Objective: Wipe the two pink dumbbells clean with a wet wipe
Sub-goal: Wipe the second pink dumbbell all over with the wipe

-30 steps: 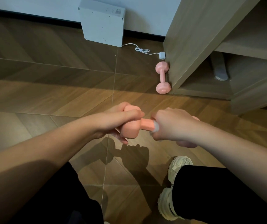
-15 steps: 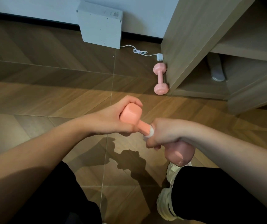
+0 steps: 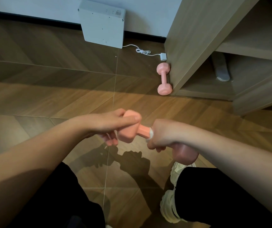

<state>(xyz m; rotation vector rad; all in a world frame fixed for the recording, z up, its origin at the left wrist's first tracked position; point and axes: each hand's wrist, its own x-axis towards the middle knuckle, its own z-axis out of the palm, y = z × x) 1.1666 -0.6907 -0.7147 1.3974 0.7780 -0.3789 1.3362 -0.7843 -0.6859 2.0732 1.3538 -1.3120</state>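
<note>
The held dumbbell (image 3: 132,130), rigid and probably weighty, is hanging above the floor (image 3: 49,96). The left hand (image 3: 110,125) is clenching one head, while the right hand (image 3: 160,135) is squeezing the soft wet wipe (image 3: 151,134) around its handle.

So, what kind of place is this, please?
Probably a room in a home. There is a herringbone wood floor, a wooden shelf unit against the wall, and a white box with a cable. A pink dumbbell lies on the floor.
</note>
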